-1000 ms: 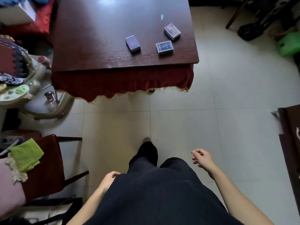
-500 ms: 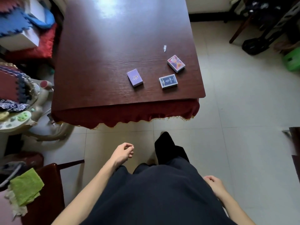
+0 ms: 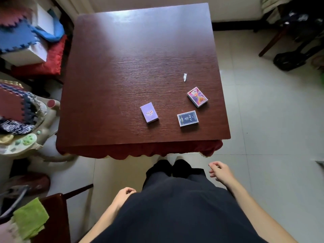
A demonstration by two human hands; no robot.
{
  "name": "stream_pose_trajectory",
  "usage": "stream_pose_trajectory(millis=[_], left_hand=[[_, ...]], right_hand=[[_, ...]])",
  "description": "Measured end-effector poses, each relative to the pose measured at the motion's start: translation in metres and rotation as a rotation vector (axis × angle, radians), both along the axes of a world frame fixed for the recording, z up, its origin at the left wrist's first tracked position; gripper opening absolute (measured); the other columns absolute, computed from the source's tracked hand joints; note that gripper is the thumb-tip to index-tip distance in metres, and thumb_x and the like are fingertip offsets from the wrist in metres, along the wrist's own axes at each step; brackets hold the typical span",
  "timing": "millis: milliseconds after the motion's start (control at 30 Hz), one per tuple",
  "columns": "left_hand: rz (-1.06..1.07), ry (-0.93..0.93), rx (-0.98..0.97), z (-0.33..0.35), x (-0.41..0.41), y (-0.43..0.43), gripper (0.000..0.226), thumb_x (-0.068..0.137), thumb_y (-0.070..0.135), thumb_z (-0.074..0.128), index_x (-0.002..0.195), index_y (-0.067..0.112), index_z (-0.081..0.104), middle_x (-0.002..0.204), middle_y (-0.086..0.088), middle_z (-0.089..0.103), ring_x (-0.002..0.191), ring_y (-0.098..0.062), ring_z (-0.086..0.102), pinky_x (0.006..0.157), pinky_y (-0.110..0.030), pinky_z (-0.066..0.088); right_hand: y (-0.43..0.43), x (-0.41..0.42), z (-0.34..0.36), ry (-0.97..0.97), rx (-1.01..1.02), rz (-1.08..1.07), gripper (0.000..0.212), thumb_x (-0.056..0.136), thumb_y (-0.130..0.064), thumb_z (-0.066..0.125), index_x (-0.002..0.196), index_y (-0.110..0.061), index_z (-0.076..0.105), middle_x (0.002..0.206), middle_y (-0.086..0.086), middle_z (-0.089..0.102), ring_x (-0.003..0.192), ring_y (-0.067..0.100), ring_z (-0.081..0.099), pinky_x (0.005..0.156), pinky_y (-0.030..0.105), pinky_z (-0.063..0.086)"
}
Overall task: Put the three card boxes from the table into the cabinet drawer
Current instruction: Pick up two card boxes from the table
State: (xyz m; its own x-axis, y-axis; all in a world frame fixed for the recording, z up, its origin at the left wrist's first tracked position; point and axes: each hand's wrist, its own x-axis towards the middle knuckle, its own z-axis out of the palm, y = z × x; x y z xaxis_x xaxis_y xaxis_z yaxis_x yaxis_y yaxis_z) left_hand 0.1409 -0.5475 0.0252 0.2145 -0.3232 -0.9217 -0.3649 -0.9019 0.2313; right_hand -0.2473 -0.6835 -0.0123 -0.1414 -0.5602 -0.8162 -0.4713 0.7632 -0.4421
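Observation:
Three card boxes lie near the front right of the dark wooden table: a lilac box, a dark blue box and a pink-and-purple box. I stand at the table's front edge. My left hand hangs at my side with curled fingers and holds nothing. My right hand is slightly raised below the table's right corner, fingers loosely apart and empty. Both hands are well short of the boxes. No cabinet drawer is in view.
A small white scrap lies on the table beyond the boxes. A baby walker and foam mats crowd the left. A wooden chair with a green cloth stands at lower left. A chair leg is at upper right.
I have walked up to the table, so it and the boxes now appear larger and closer. My right hand has swung forward and my left hand has dropped back to my side.

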Motion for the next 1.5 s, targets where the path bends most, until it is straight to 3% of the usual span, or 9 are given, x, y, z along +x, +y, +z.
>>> stream_pose_trajectory(millis=[133, 233, 367, 500, 667, 967, 1233, 1367, 1500], left_hand=[[-0.038, -0.036, -0.089, 0.010, 0.010, -0.054, 0.011, 0.093, 0.017, 0.055, 0.097, 0.017, 0.065, 0.097, -0.007, 0.071, 0.088, -0.024, 0.066, 0.088, -0.037, 0.052], [-0.069, -0.126, -0.266, 0.022, 0.006, -0.122, 0.012, 0.087, 0.024, 0.058, 0.097, 0.024, 0.064, 0.094, 0.000, 0.069, 0.080, -0.015, 0.064, 0.074, -0.028, 0.053], [-0.117, -0.230, -0.437, 0.035, -0.012, -0.212, 0.035, 0.082, 0.033, 0.061, 0.115, 0.023, 0.054, 0.105, -0.002, 0.060, 0.093, -0.022, 0.061, 0.083, -0.035, 0.050], [-0.074, -0.290, -0.400, 0.040, -0.032, -0.279, 0.067, 0.080, 0.038, 0.063, 0.138, 0.023, 0.033, 0.125, -0.009, 0.043, 0.105, -0.035, 0.060, 0.092, -0.045, 0.048], [-0.053, -0.400, -0.298, 0.022, -0.046, -0.319, 0.097, 0.078, 0.051, 0.069, 0.151, 0.022, 0.011, 0.141, -0.018, 0.035, 0.123, -0.042, 0.049, 0.099, -0.052, 0.042], [-0.105, -0.445, -0.293, 0.001, -0.046, -0.327, 0.080, 0.077, 0.046, 0.068, 0.143, 0.026, 0.027, 0.133, -0.016, 0.036, 0.113, -0.041, 0.053, 0.090, -0.049, 0.046], [0.015, -0.255, -0.372, 0.005, -0.027, -0.310, 0.083, 0.071, 0.051, 0.069, 0.141, 0.033, 0.029, 0.126, -0.010, 0.040, 0.095, -0.029, 0.059, 0.087, -0.039, 0.050], [0.322, 0.055, -0.379, 0.011, -0.021, -0.289, 0.080, 0.072, 0.044, 0.076, 0.141, 0.028, 0.039, 0.133, -0.002, 0.051, 0.107, -0.025, 0.064, 0.076, -0.043, 0.062], [0.522, 0.324, -0.302, 0.022, -0.021, -0.256, 0.065, 0.075, 0.035, 0.075, 0.133, 0.029, 0.048, 0.123, -0.002, 0.067, 0.095, -0.024, 0.074, 0.064, -0.035, 0.061]], right_hand=[[-0.034, 0.034, 0.021, -0.004, -0.117, 0.059, 0.009, 0.095, -0.028, 0.061, 0.092, -0.025, 0.069, 0.087, 0.006, 0.075, 0.065, 0.009, 0.067, 0.064, 0.024, 0.048], [-0.073, 0.062, 0.037, 0.054, -0.229, 0.159, 0.010, 0.089, -0.040, 0.064, 0.090, -0.031, 0.067, 0.088, -0.007, 0.072, 0.078, 0.009, 0.067, 0.071, 0.030, 0.051], [-0.127, 0.101, 0.050, 0.269, -0.319, 0.317, 0.038, 0.082, -0.058, 0.060, 0.112, -0.035, 0.058, 0.106, -0.006, 0.060, 0.098, 0.018, 0.059, 0.079, 0.036, 0.048], [-0.163, 0.131, 0.049, 0.424, -0.311, 0.441, 0.066, 0.080, -0.063, 0.062, 0.135, -0.030, 0.045, 0.130, 0.009, 0.048, 0.120, 0.031, 0.050, 0.097, 0.046, 0.047], [-0.181, 0.154, 0.037, 0.510, -0.230, 0.491, 0.082, 0.075, -0.070, 0.066, 0.142, -0.032, 0.037, 0.141, 0.014, 0.040, 0.129, 0.034, 0.043, 0.101, 0.052, 0.044], [-0.189, 0.163, 0.025, 0.543, -0.242, 0.446, 0.090, 0.069, -0.061, 0.079, 0.139, -0.026, 0.036, 0.136, 0.011, 0.037, 0.124, 0.032, 0.042, 0.097, 0.047, 0.049], [-0.192, 0.145, 0.036, 0.276, -0.242, 0.242, 0.088, 0.069, -0.065, 0.078, 0.139, -0.026, 0.042, 0.133, 0.008, 0.047, 0.126, 0.028, 0.046, 0.102, 0.042, 0.044], [-0.173, 0.125, 0.049, 0.077, -0.247, 0.102, 0.093, 0.065, -0.074, 0.073, 0.144, -0.031, 0.048, 0.125, -0.002, 0.053, 0.114, 0.015, 0.053, 0.098, 0.033, 0.044], [-0.134, 0.106, 0.059, -0.102, -0.244, -0.112, 0.085, 0.067, -0.073, 0.071, 0.139, -0.030, 0.058, 0.117, -0.008, 0.065, 0.109, 0.011, 0.063, 0.099, 0.035, 0.050]])
